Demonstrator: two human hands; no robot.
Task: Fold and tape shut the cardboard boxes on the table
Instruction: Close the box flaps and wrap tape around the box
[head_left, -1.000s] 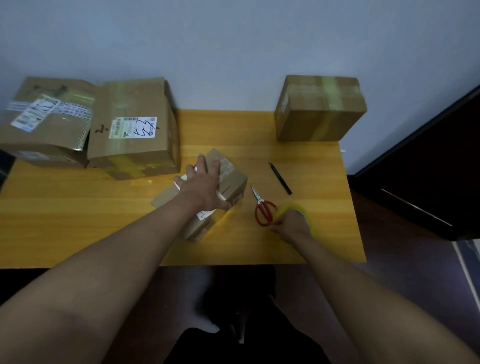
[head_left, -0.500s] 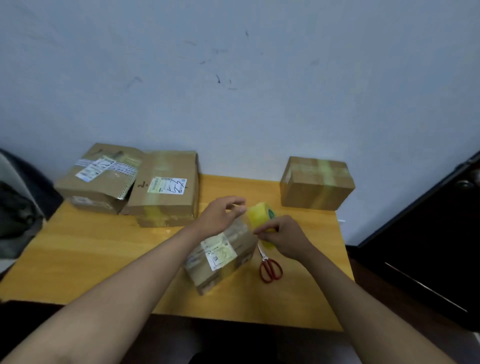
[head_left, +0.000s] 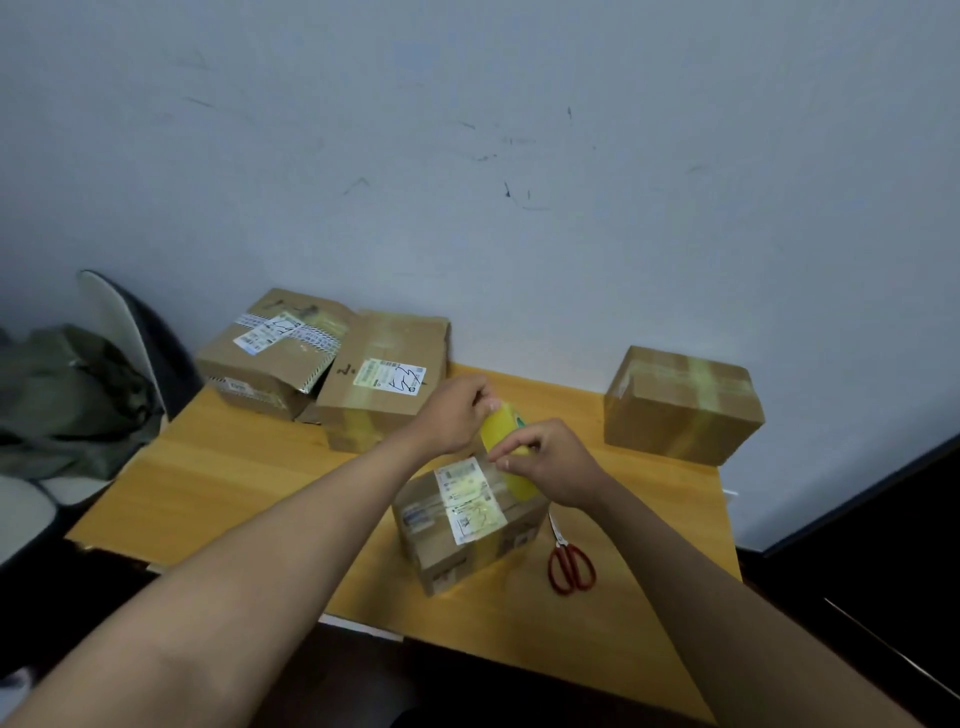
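Gripping tape roll (head_left: 506, 447) w/ both hands (head_left: 454, 415) (head_left: 553, 462) above small box (head_left: 467, 525), long axis running near-left to far-right.

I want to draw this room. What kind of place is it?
Probably a plain room at home or a small office used for packing parcels: taped brown cardboard boxes with shipping labels, a yellow wooden table, and red-handled scissors.

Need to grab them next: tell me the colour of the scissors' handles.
Red. The scissors lie on the table right of the small box; the head view shows them.
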